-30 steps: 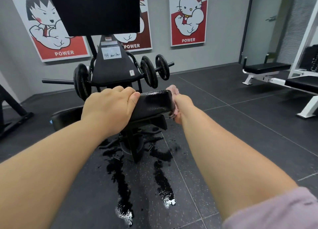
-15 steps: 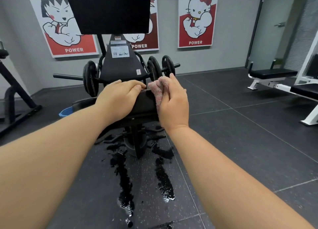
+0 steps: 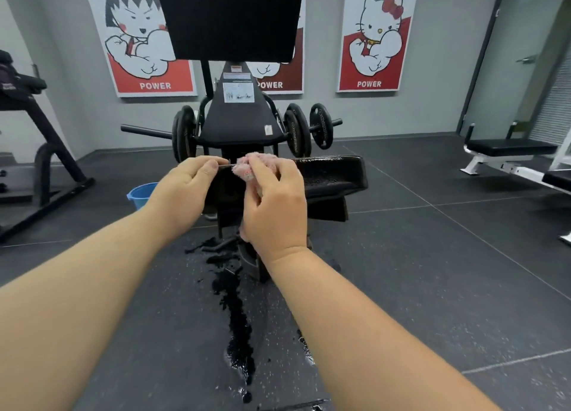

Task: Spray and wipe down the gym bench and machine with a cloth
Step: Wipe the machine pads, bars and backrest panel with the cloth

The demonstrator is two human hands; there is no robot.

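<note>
Wiping in progress, and the task overall is judged part done. Item under treatment: black pad [image 3: 327, 175] of the weight machine [image 3: 241, 123].

- Cloth [image 3: 245, 168]: pink, bunched, pinched by the right hand [image 3: 275, 203] and pressed on the pad's upper edge, near its middle.
- Left hand [image 3: 185, 191]: fingers are curled over the same edge just beside the cloth, so the pad is steadied. The two hands are set close together, apparently not touching.
- Wetting: judged done for this pad, since its right portion glistens and a puddle [image 3: 236, 311] is spread on the floor beneath the machine.
- Pad under the hands: hidden, so its state cannot be told.
- Upper square pad [image 3: 231, 18] and weight plates [image 3: 296, 129]: no wetness can be made out; judged not yet wiped.
- Bench [image 3: 509, 147]: white-framed, well apart at the right; appears dry, judged not yet treated.
- Spray bottle: none is seen.
- Blue bucket [image 3: 140, 194]: placed on the floor beyond the left hand.
</note>
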